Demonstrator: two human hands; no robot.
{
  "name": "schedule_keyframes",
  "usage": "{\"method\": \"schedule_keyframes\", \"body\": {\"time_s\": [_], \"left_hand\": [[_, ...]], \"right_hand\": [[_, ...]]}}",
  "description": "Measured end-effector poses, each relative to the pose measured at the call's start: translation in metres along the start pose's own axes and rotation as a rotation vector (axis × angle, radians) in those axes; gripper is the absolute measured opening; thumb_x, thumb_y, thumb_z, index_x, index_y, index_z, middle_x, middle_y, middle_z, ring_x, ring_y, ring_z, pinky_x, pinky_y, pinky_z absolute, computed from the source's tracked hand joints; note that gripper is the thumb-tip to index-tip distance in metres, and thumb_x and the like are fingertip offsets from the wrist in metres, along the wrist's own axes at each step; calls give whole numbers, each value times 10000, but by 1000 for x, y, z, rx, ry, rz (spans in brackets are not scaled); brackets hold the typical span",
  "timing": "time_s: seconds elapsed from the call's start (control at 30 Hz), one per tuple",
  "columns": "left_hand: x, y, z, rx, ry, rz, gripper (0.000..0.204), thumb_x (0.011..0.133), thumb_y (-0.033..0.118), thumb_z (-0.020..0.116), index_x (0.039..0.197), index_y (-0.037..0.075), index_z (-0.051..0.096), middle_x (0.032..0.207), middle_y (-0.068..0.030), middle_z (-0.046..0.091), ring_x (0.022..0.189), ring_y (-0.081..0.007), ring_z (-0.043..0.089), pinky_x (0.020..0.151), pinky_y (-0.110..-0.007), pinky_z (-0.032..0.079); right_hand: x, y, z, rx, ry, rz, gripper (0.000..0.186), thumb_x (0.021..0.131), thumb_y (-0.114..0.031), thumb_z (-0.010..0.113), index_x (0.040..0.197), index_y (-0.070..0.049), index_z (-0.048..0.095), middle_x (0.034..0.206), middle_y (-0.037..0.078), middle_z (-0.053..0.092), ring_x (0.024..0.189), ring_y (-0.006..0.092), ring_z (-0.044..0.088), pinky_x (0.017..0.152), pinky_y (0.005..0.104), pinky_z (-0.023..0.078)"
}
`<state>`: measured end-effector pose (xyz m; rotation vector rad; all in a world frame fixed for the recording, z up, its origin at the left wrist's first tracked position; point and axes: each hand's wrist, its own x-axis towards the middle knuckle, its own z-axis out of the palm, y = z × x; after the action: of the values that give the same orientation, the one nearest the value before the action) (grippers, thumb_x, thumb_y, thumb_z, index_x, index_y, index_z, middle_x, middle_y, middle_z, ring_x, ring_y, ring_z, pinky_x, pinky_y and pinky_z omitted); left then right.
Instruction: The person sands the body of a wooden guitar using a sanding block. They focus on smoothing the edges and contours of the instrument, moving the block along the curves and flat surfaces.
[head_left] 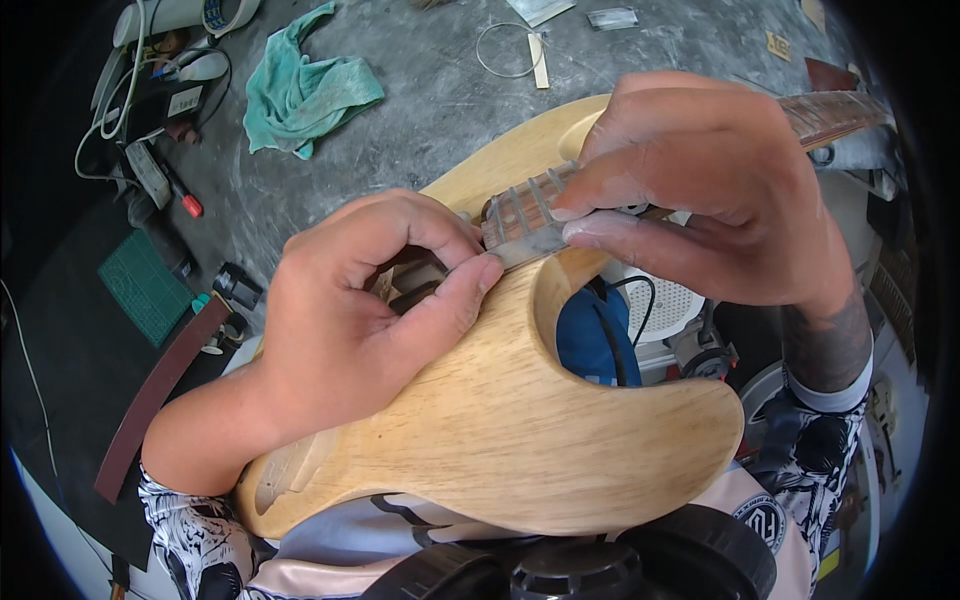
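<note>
Your left hand [345,315] and right hand [700,185] pinch opposite ends of a thin grey metal strip [530,243] lying across the unfinished pale wooden guitar body's [520,420] fretted neck [525,205].

Person, own body, seen from the head camera:

- Left hand [350,320]: bare, no ring, no glove, no wristband visible. Nails short.
- Left forearm: bare up to a short sleeve [195,545] at the lower left edge, white cloth with a dense black drawn pattern.
- Right hand [700,190]: bare, no ring visible. Nails short and plain.
- Right forearm: a dark tattoo [825,345] covers the wrist and lower arm; its design is too blurred to make out.
- Right sleeve [815,440]: same white and black patterned cloth, with a plain white cuff band at its end.
- Torso: pale shirt front [330,545] with dark curved markings and a round dark badge [762,520] at the right.
</note>
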<state>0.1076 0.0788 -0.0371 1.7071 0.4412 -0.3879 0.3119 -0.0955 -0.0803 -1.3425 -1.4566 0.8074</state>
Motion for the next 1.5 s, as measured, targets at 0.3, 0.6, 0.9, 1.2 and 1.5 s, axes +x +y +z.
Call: {"method": "schedule_keyframes", "body": {"time_s": [0.3,0.6,0.9,1.2,1.5], "left_hand": [[-1,1,0,37,8,-11,75,928,-12,725,959,-37,662,1049,-159,693,1035,-214,676,938,-329,504],[-1,1,1,32,21,-5,82,913,-8,743,932,-31,666,1032,-159,695,1017,-216,681,921,-330,509],[1,1,2,33,28,18,97,892,-12,760,915,-27,667,1008,-146,699,980,-202,677,902,-321,508],[7,3,2,179,40,102,109,884,23,779,878,-22,680,905,-110,715,851,-171,669,792,-293,512],[6,4,2,200,53,57,150,880,38,785,819,-4,655,870,-107,712,840,-174,677,782,-295,518]], "right_hand": [[-1,2,0,-48,-6,-41,218,692,-32,854,879,-25,744,792,89,693,680,237,631,566,345,470],[-5,3,4,-107,3,-58,213,690,-51,859,874,-36,754,800,83,685,683,232,626,561,346,468],[-5,1,5,-130,12,-51,217,678,-75,873,854,-40,752,793,71,674,675,231,622,553,347,463],[-4,1,5,-153,-1,-57,220,681,-75,875,860,-46,750,782,67,674,676,222,623,551,341,462],[-4,0,5,-162,10,-37,222,678,-76,879,870,-62,767,772,45,658,680,207,620,554,332,456]]}}
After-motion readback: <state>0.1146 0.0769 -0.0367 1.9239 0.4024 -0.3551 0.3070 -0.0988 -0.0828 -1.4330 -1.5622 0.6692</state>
